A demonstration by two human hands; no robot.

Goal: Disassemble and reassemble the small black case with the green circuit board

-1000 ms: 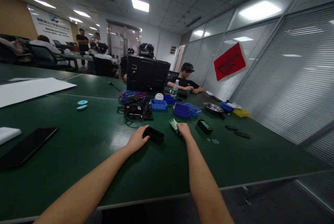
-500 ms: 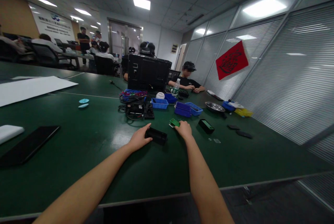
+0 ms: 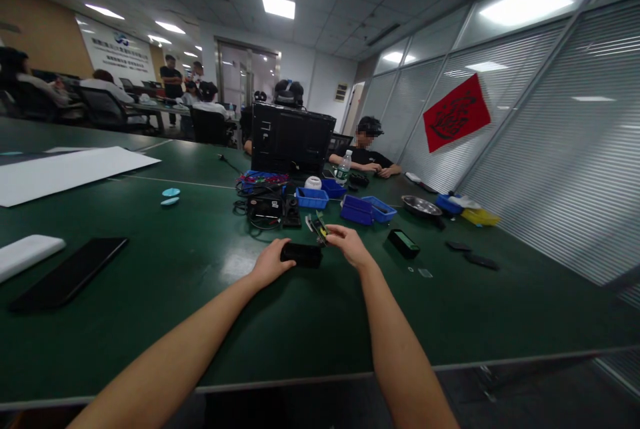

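My left hand (image 3: 270, 264) grips the left end of a black plastic housing (image 3: 301, 255), which lies lengthwise just above or on the green table. Between thumb and fingers of my right hand (image 3: 349, 243) is a circuit board (image 3: 319, 227), tilted upright over the right end of the housing. A yellow part shows on the board's near side. To the right of that hand sits a second black case (image 3: 403, 243) with a green face. A small ring (image 3: 411, 270) and a clear piece (image 3: 425, 273) lie in front of it.
Behind my hands stand a black power unit with cables (image 3: 265, 208), blue bins (image 3: 357, 210), a water bottle (image 3: 343, 168) and a monitor (image 3: 293, 139). A metal bowl (image 3: 421, 206) is at right. At left lie a black panel (image 3: 70, 274) and a white box (image 3: 30, 254). A person sits across the table.
My right hand has lifted the circuit board and turned it from flat to upright, closer to the housing. My left hand has rolled the housing so its open side shows.
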